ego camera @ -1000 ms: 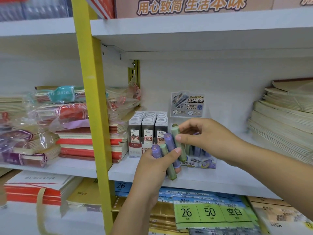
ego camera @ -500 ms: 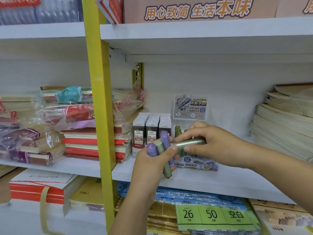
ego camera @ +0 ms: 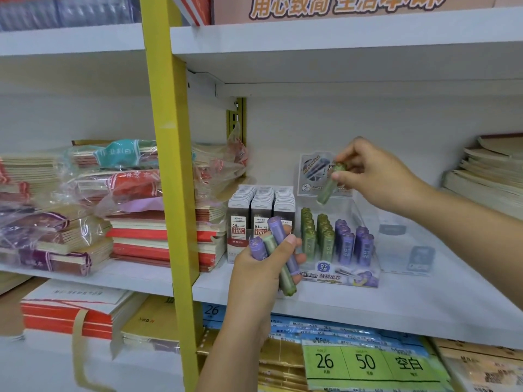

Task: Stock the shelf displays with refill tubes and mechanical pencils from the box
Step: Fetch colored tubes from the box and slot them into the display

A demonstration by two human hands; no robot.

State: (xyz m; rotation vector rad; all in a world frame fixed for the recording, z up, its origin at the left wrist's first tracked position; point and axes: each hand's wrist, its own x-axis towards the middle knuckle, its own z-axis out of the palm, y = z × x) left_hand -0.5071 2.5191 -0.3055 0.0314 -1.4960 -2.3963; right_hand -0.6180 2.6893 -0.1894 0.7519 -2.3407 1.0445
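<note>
Nearest, three refill tubes (ego camera: pixel 276 239), partly hidden by curled fingers, are gripped in the left hand (ego camera: pixel 263 270), while beyond and above it one green tube (ego camera: pixel 327 185) is pinched by the right hand (ego camera: pixel 373 176) over the display (ego camera: pixel 348 278) marked "07 2B", its smaller print blurred.

Just the one cam here, wide-angle and worn on the head. It looks forward and a bit down into the shelf (ego camera: pixel 368 309) from close in. The left hand (ego camera: pixel 263 261) comes up from the bottom edge, the right hand (ego camera: pixel 376 176) from the right edge.
</note>
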